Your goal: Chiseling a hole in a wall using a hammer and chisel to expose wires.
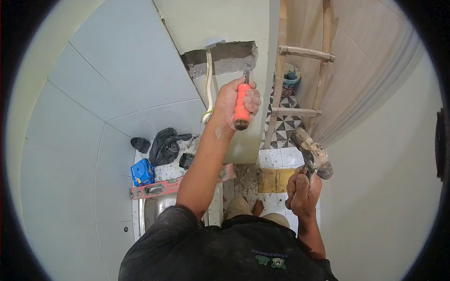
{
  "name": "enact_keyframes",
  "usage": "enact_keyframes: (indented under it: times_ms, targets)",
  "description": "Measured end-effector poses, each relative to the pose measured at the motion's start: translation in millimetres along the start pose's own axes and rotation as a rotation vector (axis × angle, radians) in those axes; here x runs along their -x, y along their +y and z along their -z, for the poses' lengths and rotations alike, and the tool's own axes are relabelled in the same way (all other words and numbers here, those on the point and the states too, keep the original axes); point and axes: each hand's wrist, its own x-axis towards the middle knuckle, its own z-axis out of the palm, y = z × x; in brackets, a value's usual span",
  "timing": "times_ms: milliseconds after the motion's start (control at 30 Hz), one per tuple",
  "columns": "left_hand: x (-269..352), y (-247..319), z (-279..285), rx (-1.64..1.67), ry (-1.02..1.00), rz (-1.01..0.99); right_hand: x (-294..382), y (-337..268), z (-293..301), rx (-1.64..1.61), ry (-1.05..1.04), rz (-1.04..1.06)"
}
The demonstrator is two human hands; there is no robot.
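Observation:
My left hand (228, 100) is wrapped around the orange grip of a chisel (242, 103). Its steel blade points away from me and meets the right end of a rough rectangular recess (225, 59) cut into the plastered wall (242, 140). Bare grey masonry shows inside that recess. A white cable (209, 84) hangs out of its left part and runs down past my left wrist. In my right hand (304, 193) is a hammer (313, 152), its mortar-crusted head raised low on the right, apart from the chisel.
A wooden ladder (306, 111) leans at right, with a paint-stained bucket (291, 75) behind it. On the counter at left lie a red spirit level (160, 188), a blue packet (143, 172) and a black plastic bag (167, 147), beside a steel sink (158, 207). Debris litters the floor near a yellow board (276, 180).

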Motion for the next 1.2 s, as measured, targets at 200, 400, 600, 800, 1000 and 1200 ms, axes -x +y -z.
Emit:
enact_keyframes:
  times_ms: [200,400,600,800,1000,1200]
  targets:
    - [-9.6,-6.2,-26.6,0.338,-0.027,0.006,-27.9,-21.0,-2.1,0.335,-0.078,0.242]
    - [-8.4,-3.6,-33.7,0.294,-0.025,-0.029,-47.1,-52.4,-22.8,0.736,-0.226,0.754]
    - [-25.8,16.7,-15.8,0.278,-0.045,-0.133,-52.8,-46.8,-38.4,0.782,-0.142,0.557]
    - [-22.4,-6.3,-2.2,0.081,-0.008,-0.176,-44.3,-21.2,-35.1,0.785,-0.073,0.355]
    - [21.5,-32.4,6.2,-0.143,-0.068,-0.165,-5.1,-11.8,-27.3,0.325,-0.003,0.184]
    - [11.2,-16.5,10.3,0.033,-0.123,-0.176,-1.5,-14.5,-34.4,0.355,-0.143,0.28]
